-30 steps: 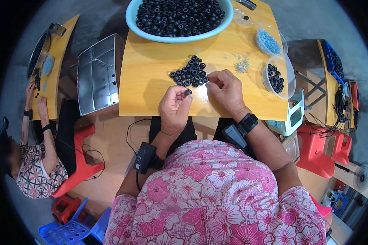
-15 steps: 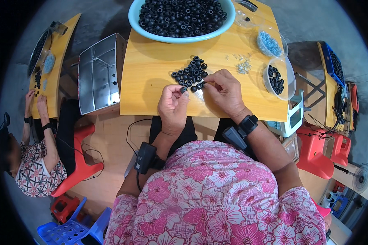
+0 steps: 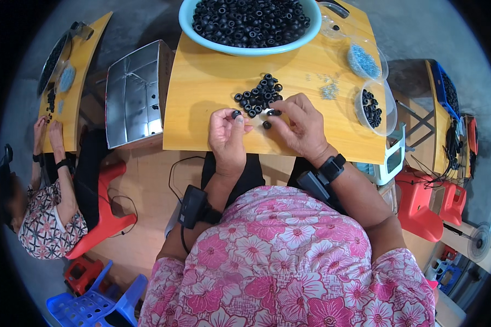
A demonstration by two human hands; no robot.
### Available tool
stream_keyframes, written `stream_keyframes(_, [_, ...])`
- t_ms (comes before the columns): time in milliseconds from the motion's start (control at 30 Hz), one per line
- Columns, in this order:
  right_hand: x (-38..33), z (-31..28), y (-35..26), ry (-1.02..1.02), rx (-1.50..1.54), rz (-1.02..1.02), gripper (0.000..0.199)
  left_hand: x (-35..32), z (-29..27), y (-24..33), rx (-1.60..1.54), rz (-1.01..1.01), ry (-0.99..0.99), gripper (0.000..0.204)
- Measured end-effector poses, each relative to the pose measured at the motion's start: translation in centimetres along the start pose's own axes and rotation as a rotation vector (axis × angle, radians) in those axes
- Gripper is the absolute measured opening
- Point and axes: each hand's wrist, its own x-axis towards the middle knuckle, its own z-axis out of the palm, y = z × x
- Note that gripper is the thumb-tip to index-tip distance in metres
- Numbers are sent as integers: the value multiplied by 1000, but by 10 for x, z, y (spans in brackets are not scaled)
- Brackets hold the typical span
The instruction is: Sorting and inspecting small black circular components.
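My left hand [image 3: 227, 137] pinches one small black ring [image 3: 236, 114] between thumb and fingertips, just above the wooden table [image 3: 202, 109]. My right hand [image 3: 299, 126] rests beside it, its fingertips on another black ring [image 3: 274, 113] at the edge of a small pile of black rings [image 3: 259, 94]. One loose ring [image 3: 267, 125] lies between the two hands. A large light-blue bowl [image 3: 240, 50] full of black rings stands at the far edge.
A clear bowl of black rings [image 3: 373, 107] and a clear bowl of small blue-grey parts [image 3: 365, 61] stand at the right. A metal tray [image 3: 133, 92] sits left of the table. Another person [image 3: 43, 207] works at a second table [image 3: 73, 71] on the left. Red stools [image 3: 420, 204] stand right.
My left hand has moved up from the table's near edge to the pile and now holds a ring higher. The right hand has shifted slightly left onto a ring.
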Motion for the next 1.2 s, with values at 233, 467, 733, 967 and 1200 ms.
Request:
stream_keyframes(233, [-12,6,8,-159,-80,-90,20,0,1,2,-9,-13,0,14])
stream_keyframes(467, [-2,6,14,-97,-97,7,16,1,2,2,-15,-20,-16,12])
stream_keyframes(733, [10,7,13,-38,-119,-2,14,3,2,3,14,-29,-64,13])
stream_keyframes(967, [16,9,9,-84,-229,-27,15,3,3,6,24,-32,-72,16])
stream_keyframes(1200, [17,9,4,-100,-248,-14,17,5,3,5,30,-39,-85,16])
